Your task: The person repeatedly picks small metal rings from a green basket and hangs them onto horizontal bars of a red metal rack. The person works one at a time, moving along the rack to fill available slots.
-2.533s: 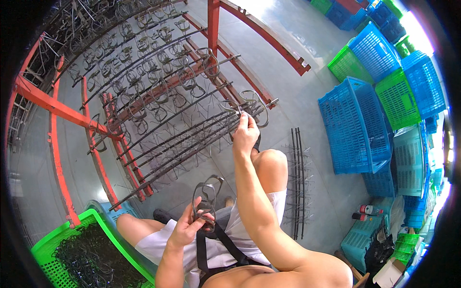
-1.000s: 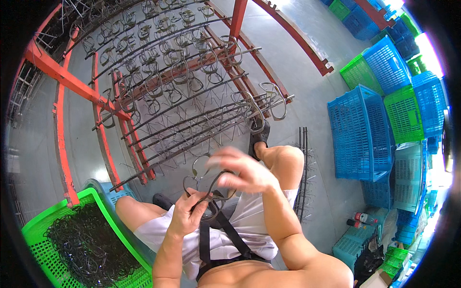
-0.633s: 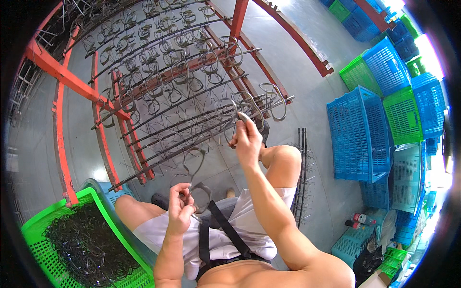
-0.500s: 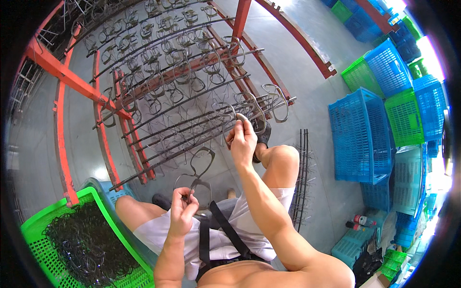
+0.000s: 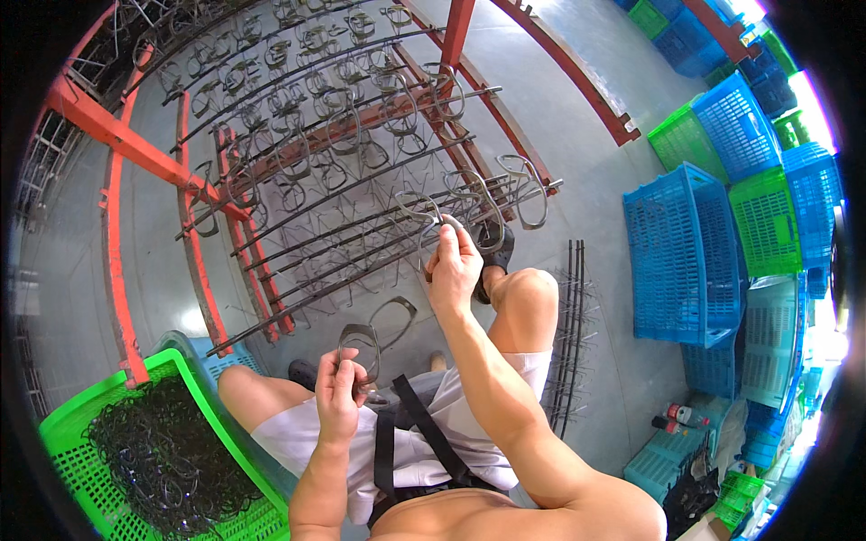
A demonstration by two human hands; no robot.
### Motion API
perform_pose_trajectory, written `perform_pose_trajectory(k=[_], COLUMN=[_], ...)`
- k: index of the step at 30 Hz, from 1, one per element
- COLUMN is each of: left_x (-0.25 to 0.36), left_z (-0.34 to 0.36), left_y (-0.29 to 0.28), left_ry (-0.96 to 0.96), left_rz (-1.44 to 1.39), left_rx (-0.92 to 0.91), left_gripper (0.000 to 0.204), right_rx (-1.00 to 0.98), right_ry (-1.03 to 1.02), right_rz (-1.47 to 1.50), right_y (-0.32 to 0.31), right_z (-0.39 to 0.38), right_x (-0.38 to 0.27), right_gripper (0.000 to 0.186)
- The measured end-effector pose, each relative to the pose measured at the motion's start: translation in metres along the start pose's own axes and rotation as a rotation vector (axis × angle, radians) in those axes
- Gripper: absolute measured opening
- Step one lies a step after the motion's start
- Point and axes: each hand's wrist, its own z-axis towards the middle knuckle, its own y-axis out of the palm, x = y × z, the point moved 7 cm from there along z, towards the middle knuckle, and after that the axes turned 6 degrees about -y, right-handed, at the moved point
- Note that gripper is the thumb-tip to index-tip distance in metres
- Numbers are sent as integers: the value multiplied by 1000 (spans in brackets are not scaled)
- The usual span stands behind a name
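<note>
My left hand (image 5: 340, 397) is closed on a dark eyeglass frame (image 5: 376, 337), pinched at one lens rim above my lap. The other rim points up and to the right. Farther forward, my right hand (image 5: 454, 266) has thumb and fingers pinched on another eyeglass frame (image 5: 417, 215) at the near rod (image 5: 298, 312) of a rack. My fingertips hide how that frame sits on its prong. Several more frames (image 5: 532, 203) hang just right of it on the same rod.
Red rack beams (image 5: 135, 149) stand ahead and left, with rows of hung frames. Left of my knee, a green basket (image 5: 68, 419) holds a tangled pile of dark frames (image 5: 167, 460). Blue crates (image 5: 667, 261) stack at the right. Spare pronged rods (image 5: 568, 334) lie right of my leg.
The eyeglass frame in my left hand has turned and lowered, its far rim swinging right. My right hand stays almost in place at the rod.
</note>
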Motion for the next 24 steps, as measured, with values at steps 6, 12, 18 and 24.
perform_pose_trajectory(k=[6,12,18,24], left_x=[0,-6,-11,-11], left_z=[-4,-4,-4,-4], left_y=[-1,-2,-4,-8], left_ry=[-2,2,56,35], left_rz=[-193,-137,-216,-342], left_rx=[-52,-80,-125,-155], left_gripper=[30,29,14,18], right_rx=[30,-53,-217,-225], right_ry=[41,41,-157,-204], right_rz=[61,67,-419,-522], right_y=[5,11,22,22], right_z=[0,3,-6,0], right_x=[1,1,-9,-14], right_gripper=[23,24,26,25])
